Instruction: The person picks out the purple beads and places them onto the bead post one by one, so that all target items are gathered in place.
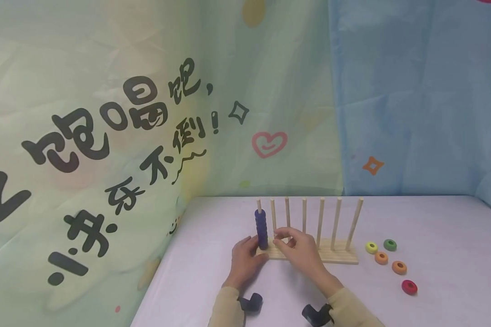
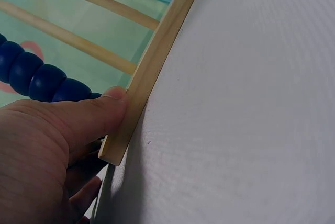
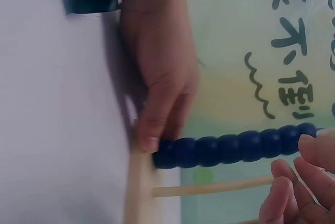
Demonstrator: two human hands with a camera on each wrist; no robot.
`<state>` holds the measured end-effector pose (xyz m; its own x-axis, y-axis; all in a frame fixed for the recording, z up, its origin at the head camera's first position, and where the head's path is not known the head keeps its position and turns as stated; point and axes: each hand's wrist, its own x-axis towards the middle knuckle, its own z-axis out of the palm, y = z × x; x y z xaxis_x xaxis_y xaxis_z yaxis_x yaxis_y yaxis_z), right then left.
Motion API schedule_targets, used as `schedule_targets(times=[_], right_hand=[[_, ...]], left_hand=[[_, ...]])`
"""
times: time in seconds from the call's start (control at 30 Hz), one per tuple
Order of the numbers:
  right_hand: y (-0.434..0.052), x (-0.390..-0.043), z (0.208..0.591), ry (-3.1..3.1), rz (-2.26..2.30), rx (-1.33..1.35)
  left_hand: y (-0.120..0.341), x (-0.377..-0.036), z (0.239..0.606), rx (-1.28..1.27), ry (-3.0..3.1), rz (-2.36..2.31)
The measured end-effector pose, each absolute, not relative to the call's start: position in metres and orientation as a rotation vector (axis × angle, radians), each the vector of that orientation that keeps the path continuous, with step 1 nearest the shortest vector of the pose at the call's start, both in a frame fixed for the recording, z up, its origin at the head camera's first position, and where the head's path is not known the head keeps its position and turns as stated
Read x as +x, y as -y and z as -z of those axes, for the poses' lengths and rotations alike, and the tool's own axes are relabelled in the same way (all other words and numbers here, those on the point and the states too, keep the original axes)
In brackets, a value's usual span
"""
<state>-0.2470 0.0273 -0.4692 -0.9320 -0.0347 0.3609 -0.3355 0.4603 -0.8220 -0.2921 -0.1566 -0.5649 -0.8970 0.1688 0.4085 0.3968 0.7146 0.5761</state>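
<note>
A wooden stacking rack (image 1: 339, 258) stands on the table, its row of upright pegs rising from a flat base. Dark blue rings (image 1: 261, 230) are stacked on the leftmost peg, whose tip shows above them. My left hand (image 1: 245, 259) grips the base's left end, thumb (image 2: 112, 101) on the front edge beside the lowest ring and the other fingers behind. Near the second peg (image 1: 273, 215), my right hand (image 1: 303, 252) has its fingers loosely bent, thumb and index finger apart. No object shows between those fingers (image 3: 277, 198) in the right wrist view.
Right of the rack lie loose rings: a yellow one (image 1: 371, 247), a green one (image 1: 390, 245), two orange ones (image 1: 399, 267) and a red one (image 1: 409, 287). Printed curtains (image 1: 270, 100) hang behind and to the left of the pale table (image 1: 454, 254).
</note>
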Motion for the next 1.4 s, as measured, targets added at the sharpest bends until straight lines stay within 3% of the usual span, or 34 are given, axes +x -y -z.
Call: schedule_targets(times=[0.67, 1.4], right_hand=[[-0.053, -0.233, 0.52, 2.406, -1.495, 0.203], [-0.1, -0.216, 0.548, 2.437, -1.541, -0.201]], left_hand=[[0.153, -0.295, 0.564, -0.431, 2.628, 1.002], [0.156, -0.29, 0.564, -0.395, 2.647, 1.044]])
